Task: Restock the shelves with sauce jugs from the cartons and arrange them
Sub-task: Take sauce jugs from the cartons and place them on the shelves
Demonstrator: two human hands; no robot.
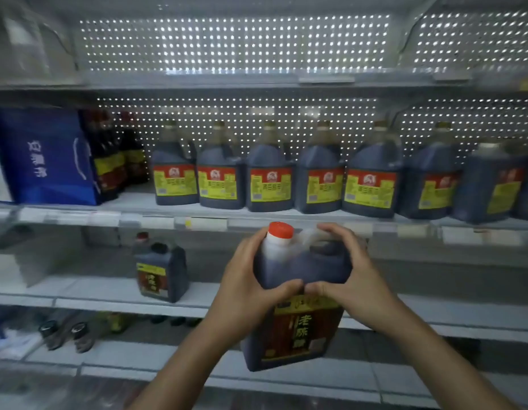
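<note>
Perforated-back shelving, middle shelf mostly bare; left hand and right hand both clasp full sauce jug midair before it, looks heavy and slick, handle by cap safer.

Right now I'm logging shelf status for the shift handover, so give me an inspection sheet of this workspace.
Surface: middle shelf holds one dark jug with red-brown label; the rest of it shows bare.
Job's things: held jug with orange cap, in the air in front of the middle shelf; row of jugs with yellow-red labels on the upper shelf.
Clutter: blue carton and dark bottles at upper shelf's left.
Hands: left hand and right hand both grip the held jug, fingers curled round it.
Cables: nothing seen.
Surroundings: perforated back panel; blurred items on the lower shelf.
</note>
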